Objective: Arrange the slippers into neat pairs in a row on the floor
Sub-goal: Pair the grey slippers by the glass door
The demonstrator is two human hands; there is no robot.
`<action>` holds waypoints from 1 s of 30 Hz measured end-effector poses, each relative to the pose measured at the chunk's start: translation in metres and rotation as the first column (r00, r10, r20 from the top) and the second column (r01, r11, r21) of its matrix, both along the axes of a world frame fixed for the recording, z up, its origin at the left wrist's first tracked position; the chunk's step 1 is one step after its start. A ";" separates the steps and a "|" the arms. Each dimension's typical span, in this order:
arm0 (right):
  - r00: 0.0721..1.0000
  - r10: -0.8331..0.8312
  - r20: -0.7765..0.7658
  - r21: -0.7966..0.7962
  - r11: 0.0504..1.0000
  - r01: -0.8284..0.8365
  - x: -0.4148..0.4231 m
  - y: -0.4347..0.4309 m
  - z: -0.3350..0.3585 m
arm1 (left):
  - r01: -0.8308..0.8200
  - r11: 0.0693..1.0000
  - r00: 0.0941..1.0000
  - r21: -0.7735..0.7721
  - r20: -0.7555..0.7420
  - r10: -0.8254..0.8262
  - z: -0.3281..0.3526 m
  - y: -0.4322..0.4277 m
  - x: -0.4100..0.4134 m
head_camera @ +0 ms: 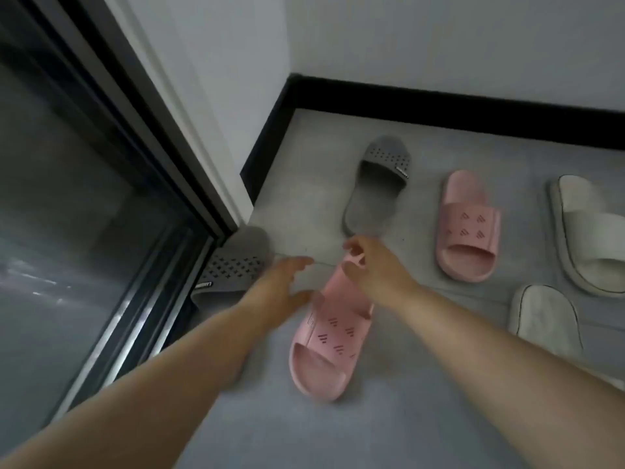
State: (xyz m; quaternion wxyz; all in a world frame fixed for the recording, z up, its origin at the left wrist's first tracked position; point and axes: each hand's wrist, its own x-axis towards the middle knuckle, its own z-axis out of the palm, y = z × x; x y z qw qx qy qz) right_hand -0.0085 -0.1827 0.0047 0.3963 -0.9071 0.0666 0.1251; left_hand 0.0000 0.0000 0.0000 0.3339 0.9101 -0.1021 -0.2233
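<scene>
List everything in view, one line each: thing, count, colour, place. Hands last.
grey slippers: 2, grey, one near the wall corner, other by the door frame
pink slippers: 2, pink, one right of the far grey one, near pink slipper mid-floor
white slippers: 2, off-white, floor's right edge
skirting board: 1, black, foot of the wall
glass door: 1, dark-framed, left
left hand: 1, open, over the floor beside the near pink slipper
right hand: 1, pinching the near pink slipper's heel
</scene>
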 end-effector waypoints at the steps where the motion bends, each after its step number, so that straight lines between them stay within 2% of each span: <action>1: 0.997 -0.078 0.005 0.018 0.997 0.078 0.004 -0.002 0.002 | 0.038 0.999 0.993 0.010 -0.109 -0.037 -0.001 -0.007 -0.006; 2: 0.991 -0.134 0.017 -0.004 0.991 0.134 0.010 -0.008 0.005 | 0.100 0.994 0.981 0.039 -0.173 -0.092 -0.002 -0.014 -0.010; 4: 0.990 -0.139 0.037 -0.123 0.982 0.142 0.024 -0.028 0.011 | 0.227 0.966 0.952 0.125 -0.235 -0.194 -0.008 -0.028 -0.025; 7: 0.997 -0.070 0.043 -0.311 0.947 0.080 0.055 -0.065 0.010 | 0.262 0.942 0.954 0.210 -0.201 -0.221 -0.018 -0.043 -0.032; 10: 0.999 0.038 -0.005 -0.459 0.888 -0.036 0.093 -0.094 0.000 | 0.287 0.943 0.953 0.168 -0.154 -0.262 -0.026 -0.062 -0.031; 12: 0.997 0.064 -0.040 -0.469 0.880 -0.076 0.109 -0.103 -0.007 | 0.266 0.956 0.959 0.125 -0.137 -0.249 -0.030 -0.077 -0.030; 16: 0.991 0.072 -0.113 -0.445 0.888 -0.115 0.121 -0.107 -0.013 | 0.093 0.995 0.983 -0.024 -0.159 -0.095 -0.033 -0.093 -0.031; 21: 0.984 0.154 -0.087 -0.429 0.886 -0.177 0.126 -0.098 -0.018 | -0.101 0.989 0.979 -0.110 -0.187 0.079 -0.042 -0.090 -0.032; 23: 0.991 0.126 -0.040 -0.418 0.899 -0.131 0.118 -0.088 -0.026 | -0.211 0.960 0.965 -0.183 -0.193 0.176 -0.044 -0.089 -0.026; 27: 0.959 0.275 0.064 -0.355 0.905 -0.235 0.081 -0.053 -0.048 | -0.472 0.816 0.880 -0.335 -0.243 0.409 -0.036 -0.077 -0.008; 28: 0.963 0.217 0.157 -0.316 0.935 -0.159 0.075 -0.048 -0.051 | -0.515 0.779 0.857 -0.359 -0.255 0.449 -0.031 -0.072 -0.003; 30: 0.946 -0.013 0.323 -0.220 0.972 0.088 0.075 -0.050 -0.053 | -0.558 0.737 0.830 -0.382 -0.257 0.495 -0.022 -0.060 0.007</action>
